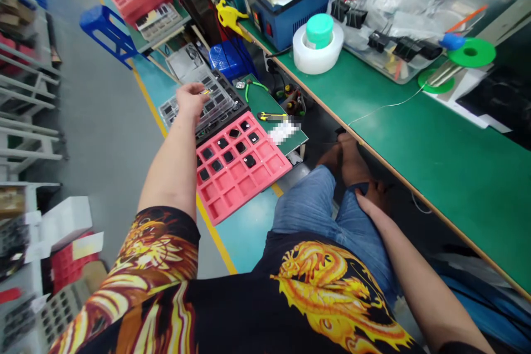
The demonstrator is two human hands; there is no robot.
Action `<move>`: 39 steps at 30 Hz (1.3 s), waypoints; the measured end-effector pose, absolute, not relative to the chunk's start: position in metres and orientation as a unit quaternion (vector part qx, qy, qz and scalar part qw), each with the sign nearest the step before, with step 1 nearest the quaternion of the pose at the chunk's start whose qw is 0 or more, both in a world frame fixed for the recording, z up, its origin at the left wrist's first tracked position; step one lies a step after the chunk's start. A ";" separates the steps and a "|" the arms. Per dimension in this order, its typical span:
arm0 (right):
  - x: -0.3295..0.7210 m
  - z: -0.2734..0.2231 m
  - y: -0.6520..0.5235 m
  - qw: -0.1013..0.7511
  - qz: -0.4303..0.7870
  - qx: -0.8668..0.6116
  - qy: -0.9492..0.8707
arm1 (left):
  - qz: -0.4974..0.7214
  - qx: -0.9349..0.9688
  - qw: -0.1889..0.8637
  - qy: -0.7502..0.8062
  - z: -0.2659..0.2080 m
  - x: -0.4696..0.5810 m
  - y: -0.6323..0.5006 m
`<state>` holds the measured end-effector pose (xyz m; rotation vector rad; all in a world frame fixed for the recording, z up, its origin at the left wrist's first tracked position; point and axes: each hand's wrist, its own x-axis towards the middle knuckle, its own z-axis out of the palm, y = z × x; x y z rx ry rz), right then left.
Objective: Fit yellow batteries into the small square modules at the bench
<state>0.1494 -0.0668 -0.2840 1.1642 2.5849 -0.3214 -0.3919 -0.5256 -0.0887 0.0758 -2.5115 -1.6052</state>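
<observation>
My left hand (193, 100) reaches out over a clear plastic tray (222, 94) that holds several dark square pieces. Its fingers are bent together at the tips, by a small yellowish bit too small to name. Below it lies a pink tray (249, 191) with square pockets, some holding black square modules (249, 161) with rounded corners, a few bearing small white labels. My right hand (370, 199) rests on my knee under the bench edge, fingers laid over the leg and partly in shadow; it holds nothing that I can see.
A yellow utility knife (271, 116) and green-handled pliers (254, 88) lie beyond the pink tray. On the green bench (415, 138) stand a tape roll (317, 58), a blue machine (274, 22), a solder spool (450, 72) and a clip tray (398, 74). A blue stool (108, 30) stands farther off.
</observation>
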 end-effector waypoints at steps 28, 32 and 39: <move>0.127 -0.285 -0.088 0.197 -0.142 0.386 0.890 | -0.105 -0.424 -0.182 -0.881 -0.147 -0.282 -0.484; 0.128 -0.288 -0.087 0.198 -0.142 0.390 0.888 | -0.112 -0.426 -0.160 -0.883 -0.143 -0.290 -0.484; 0.126 -0.291 -0.088 0.188 -0.117 0.378 0.899 | -0.201 -0.390 -0.224 -0.870 -0.132 -0.286 -0.480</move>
